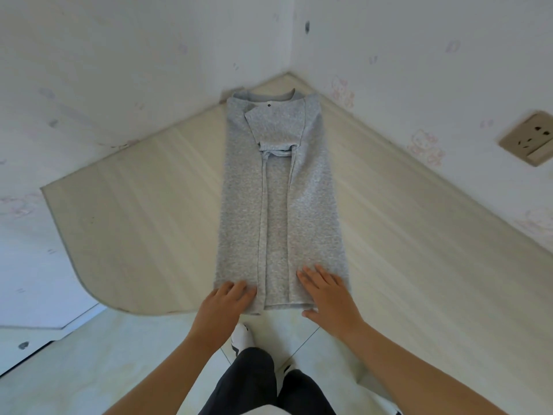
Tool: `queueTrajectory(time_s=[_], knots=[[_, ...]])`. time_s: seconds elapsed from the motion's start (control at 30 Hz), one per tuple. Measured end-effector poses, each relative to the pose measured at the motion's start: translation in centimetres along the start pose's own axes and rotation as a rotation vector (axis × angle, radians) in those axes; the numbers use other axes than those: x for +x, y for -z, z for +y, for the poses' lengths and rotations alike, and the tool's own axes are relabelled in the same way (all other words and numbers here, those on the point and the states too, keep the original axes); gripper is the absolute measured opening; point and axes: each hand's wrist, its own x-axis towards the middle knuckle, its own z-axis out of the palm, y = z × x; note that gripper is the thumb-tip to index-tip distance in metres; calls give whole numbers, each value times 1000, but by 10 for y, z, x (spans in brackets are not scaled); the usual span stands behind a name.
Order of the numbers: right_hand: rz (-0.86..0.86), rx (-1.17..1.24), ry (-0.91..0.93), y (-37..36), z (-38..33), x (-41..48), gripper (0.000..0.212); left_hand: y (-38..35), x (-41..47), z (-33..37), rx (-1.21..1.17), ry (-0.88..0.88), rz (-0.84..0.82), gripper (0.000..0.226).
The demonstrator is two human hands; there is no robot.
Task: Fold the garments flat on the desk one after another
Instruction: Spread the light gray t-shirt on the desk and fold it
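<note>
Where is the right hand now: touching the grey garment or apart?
Touching. The head view shows the right hand lying flat on the grey garment, fingers spread near its hem.

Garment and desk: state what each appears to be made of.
The garment looks like soft knit, probably cotton jersey: mottled grey flecks, matte surface, limp flat folds. The desk looks like pale wood-grain laminate, though real veneer is possible: straight even streaks, smooth faint sheen, thin grey band along its curved edge.
</note>
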Motion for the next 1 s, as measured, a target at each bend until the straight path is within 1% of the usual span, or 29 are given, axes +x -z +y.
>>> queueTrajectory(time_s=[0.1,0.27,0.37,0.43,0.5,0.53,0.57,0.6,0.67,0.73,0.77,0.83,0.9,1.0], knots=[[97,-14,29,-3,-3,1,87,6,1,4,-5,3,-51,72],[183,-5,75,-2,-11,-9,63,12,-5,6,-14,11,-31,62],[283,23,81,-2,-15,-17,40,22,-3,7,-109,74,-38,43],[286,74,29,2,-13,-20,29,33,1,5,-179,121,-85,32],[185,121,-9,11,-10,-25,16,42,3,4,-216,131,-191,33],[98,158,-12,17,-9,-28,15,46,5,3,-240,127,-288,34],[11,199,1,24,-7,-30,18,52,6,3,-274,120,-373,33],[-80,262,10,32,-5,-33,20,58,7,4,-316,109,-453,30],[-270,410,0,51,-2,-35,12,71,11,3,-408,89,-611,16],[-365,499,8,74,8,-31,13,92,20,0,-504,94,-764,12],[-396,500,11,88,14,-26,12,104,27,-4,-554,96,-796,10],[-384,477,15,114,26,-9,21,128,46,-15,-631,81,-760,6],[-322,468,4,143,38,14,24,150,73,-29,-630,77,-641,8],[-215,405,-11,175,50,59,21,167,119,-47,-482,80,-413,27]])
